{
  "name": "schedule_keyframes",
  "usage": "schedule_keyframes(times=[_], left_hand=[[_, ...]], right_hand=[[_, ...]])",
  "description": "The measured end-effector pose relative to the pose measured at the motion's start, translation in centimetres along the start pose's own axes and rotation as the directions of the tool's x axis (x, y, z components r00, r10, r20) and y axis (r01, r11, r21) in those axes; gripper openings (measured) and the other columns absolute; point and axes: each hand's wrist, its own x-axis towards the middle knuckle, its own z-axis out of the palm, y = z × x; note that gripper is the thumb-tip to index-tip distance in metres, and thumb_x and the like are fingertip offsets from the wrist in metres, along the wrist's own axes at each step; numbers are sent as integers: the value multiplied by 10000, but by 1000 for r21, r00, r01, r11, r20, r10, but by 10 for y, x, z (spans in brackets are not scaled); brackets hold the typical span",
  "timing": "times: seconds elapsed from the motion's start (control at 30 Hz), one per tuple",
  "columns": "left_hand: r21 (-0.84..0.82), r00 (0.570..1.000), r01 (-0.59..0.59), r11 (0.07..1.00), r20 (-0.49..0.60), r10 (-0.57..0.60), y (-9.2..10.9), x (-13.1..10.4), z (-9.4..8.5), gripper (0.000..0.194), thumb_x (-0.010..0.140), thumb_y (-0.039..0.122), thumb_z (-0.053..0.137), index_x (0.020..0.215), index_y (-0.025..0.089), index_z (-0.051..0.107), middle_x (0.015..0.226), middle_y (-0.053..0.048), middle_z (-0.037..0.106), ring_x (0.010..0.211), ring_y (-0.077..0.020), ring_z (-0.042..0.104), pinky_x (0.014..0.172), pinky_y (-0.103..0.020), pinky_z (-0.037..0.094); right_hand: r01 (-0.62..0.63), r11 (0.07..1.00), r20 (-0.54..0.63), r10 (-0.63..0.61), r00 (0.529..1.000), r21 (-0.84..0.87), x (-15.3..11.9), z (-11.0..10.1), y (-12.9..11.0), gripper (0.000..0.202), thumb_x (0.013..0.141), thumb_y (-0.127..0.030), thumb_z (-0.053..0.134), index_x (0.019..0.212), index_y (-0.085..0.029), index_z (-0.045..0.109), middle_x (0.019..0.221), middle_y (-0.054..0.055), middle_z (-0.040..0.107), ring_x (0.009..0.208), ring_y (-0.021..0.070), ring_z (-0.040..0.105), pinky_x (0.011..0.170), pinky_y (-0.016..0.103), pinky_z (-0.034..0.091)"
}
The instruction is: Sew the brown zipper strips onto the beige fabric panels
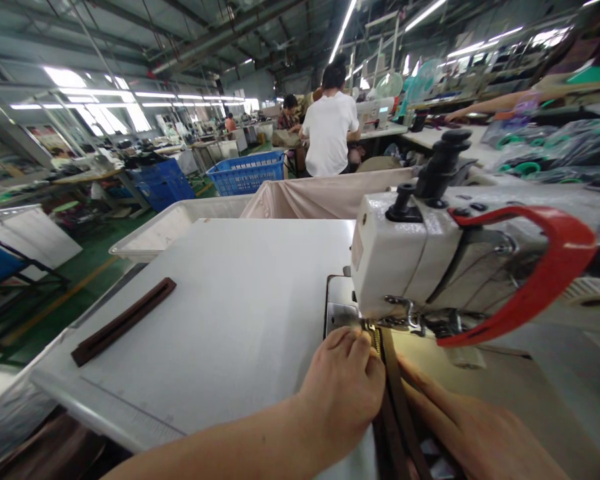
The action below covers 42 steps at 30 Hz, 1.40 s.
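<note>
A white sewing machine with a red curved guard stands at the right of the worktable. A brass-toothed zipper edged with dark brown strips runs from under its needle area towards me, hanging down at the bottom of the view. My left hand is closed on the zipper's left side, knuckles up, close to the presser foot. Along the right side of the brown strip lies my right hand, its fingers stretched out and touching the edge. The needle itself is hidden behind the machine head.
A loose dark brown slotted strip lies on the left of the white tabletop. Behind the table are a white bin, pinkish cloth and a blue basket. A person in white sits ahead; another person's arm reaches in at right.
</note>
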Motion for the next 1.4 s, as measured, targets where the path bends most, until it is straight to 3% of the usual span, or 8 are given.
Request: schedule_keyframes(times=[0.17, 0.37, 0.57, 0.8, 0.9, 1.0, 1.13, 1.4], left_hand=[[-15, 1000, -10, 1000, 18, 10, -2, 1, -1, 215, 936, 109, 433, 870, 83, 636, 944, -96, 665, 922, -197, 645, 935, -330, 519], [-60, 987, -17, 998, 161, 26, -4, 4, -8, 109, 894, 121, 523, 910, 79, 623, 934, -95, 649, 943, -231, 633, 910, -358, 524], [-85, 980, 31, 996, 198, -14, -6, 6, -8, 87, 883, 107, 537, 921, 104, 615, 933, -78, 626, 882, -224, 609, 844, -368, 534], [-126, 978, 78, 989, 203, -51, -12, 7, -6, 144, 881, 97, 507, 966, 127, 619, 949, -93, 636, 899, -236, 615, 844, -407, 535], [-165, 983, 53, 985, 183, -22, -10, -3, -13, 191, 866, 113, 519, 1029, 143, 613, 1089, -98, 643, 1045, -224, 608, 936, -393, 512], [-235, 988, 48, 971, 152, -12, -7, -16, -18, 294, 829, 77, 508, 1094, 153, 610, 1206, -105, 627, 1176, -227, 563, 989, -405, 491], [-288, 994, 54, 956, 110, -24, -6, -24, -14, 349, 811, 45, 484, 1120, 130, 623, 1237, -121, 629, 1201, -240, 561, 1003, -413, 490], [-286, 996, 48, 957, 83, -25, -8, -27, -10, 370, 815, 19, 473, 1143, 108, 618, 1209, -115, 657, 1162, -207, 598, 1022, -375, 480]], right_hand=[[-32, 999, 53, 33, 998, -20, -10, 0, 1, 694, 816, -181, 349, 1478, -90, 164, 1056, 154, 684, 773, 189, 701, 617, 224, 566], [-100, 995, 156, 96, 983, 18, -23, 8, 9, 669, 840, -255, 448, 1456, -73, 263, 1400, 247, 443, 935, 241, 674, 720, 345, 581], [-130, 989, 211, 114, 971, 65, -19, 6, 14, 634, 832, -263, 480, 1426, -110, 324, 1352, 214, 498, 1019, 265, 638, 767, 383, 565], [-149, 988, 197, 136, 971, 52, -7, 7, 22, 589, 843, -260, 482, 1408, -134, 369, 1373, 181, 496, 1118, 287, 592, 853, 419, 540], [-165, 986, 177, 167, 970, -26, -19, 9, 8, 557, 817, -190, 459, 1373, -158, 436, 1386, 176, 491, 1042, 285, 637, 787, 432, 566], [-140, 988, 132, 147, 980, -59, -39, 11, -15, 530, 818, -105, 388, 1339, -152, 472, 1348, 167, 529, 983, 230, 668, 741, 368, 584], [-46, 992, 46, 52, 998, -120, -58, 12, -35, 669, 661, -16, 349, 1311, -100, 485, 1323, 150, 550, 1002, 189, 661, 747, 312, 582], [-38, 986, 149, 63, 987, -164, -57, 11, -35, 726, 621, -21, 367, 1326, -120, 506, 1349, 108, 532, 965, 214, 675, 707, 357, 599]])
